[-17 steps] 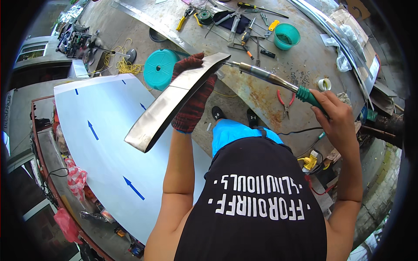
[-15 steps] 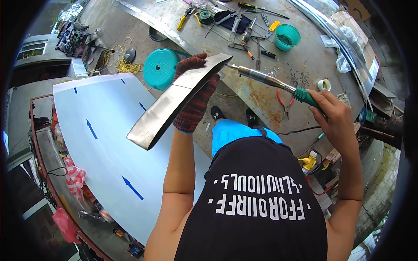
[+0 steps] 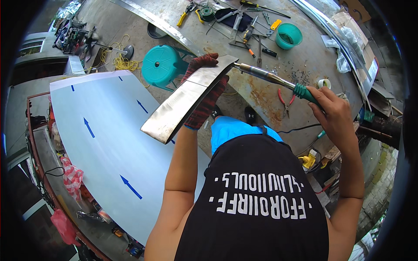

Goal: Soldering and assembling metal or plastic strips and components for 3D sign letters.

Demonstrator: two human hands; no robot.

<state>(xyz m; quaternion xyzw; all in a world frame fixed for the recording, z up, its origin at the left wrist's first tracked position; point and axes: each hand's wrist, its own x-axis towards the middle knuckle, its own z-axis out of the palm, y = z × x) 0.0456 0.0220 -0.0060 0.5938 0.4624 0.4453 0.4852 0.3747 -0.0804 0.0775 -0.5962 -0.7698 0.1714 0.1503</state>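
Gripped in my left hand point(image 3: 203, 104), which wears a dark red knit glove, is a bent sheet-metal piece point(image 3: 185, 98). It is shiny and elongated, with a seam across its upper part, and slants down to the left. My bare right hand point(image 3: 328, 103) is wrapped round the green handle of a soldering iron point(image 3: 267, 76). The iron's metal shaft points left, and its tip is at the metal piece's upper right end. I cannot tell whether the tip touches it or goes just behind the edge.
A rusty metal worktable point(image 3: 261, 93) lies ahead, bearing red-handled pliers point(image 3: 286, 102), a green bowl point(image 3: 288, 36), a tape roll point(image 3: 324, 84) and several hand tools. A teal stool point(image 3: 160, 66) stands left of it. A large pale sheet with blue arrows point(image 3: 109, 152) spreads along my left.
The metal piece and my left hand have shifted right and slightly down. The soldering iron stays at the piece's upper end, its tip also a little further right.
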